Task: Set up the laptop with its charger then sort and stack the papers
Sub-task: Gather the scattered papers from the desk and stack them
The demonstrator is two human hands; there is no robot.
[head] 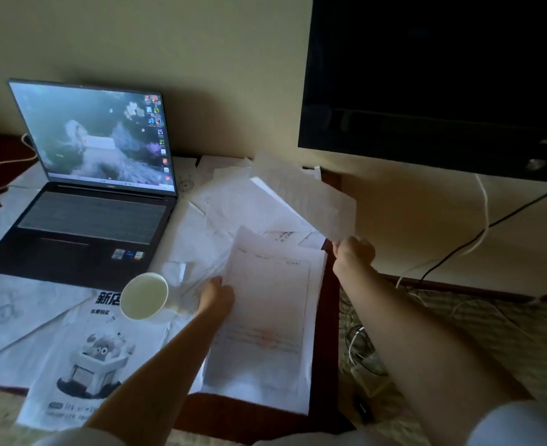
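An open dark laptop [85,201] with its screen lit stands at the left of the low table. A pale charger cable [0,169] runs off to its left. Loose white papers [249,201] lie scattered to the right of the laptop. My left hand [217,297] grips the left edge of a small stack of printed sheets [269,317] lying near the table's front. My right hand [352,252] pinches the corner of a single white sheet [310,197], lifted above the pile at the table's right edge.
A white paper cup [143,296] stands in front of the laptop on a printed flyer [88,355]. A dark television [439,82] hangs at the upper right. Cables [478,239] trail down over the floor beside the table.
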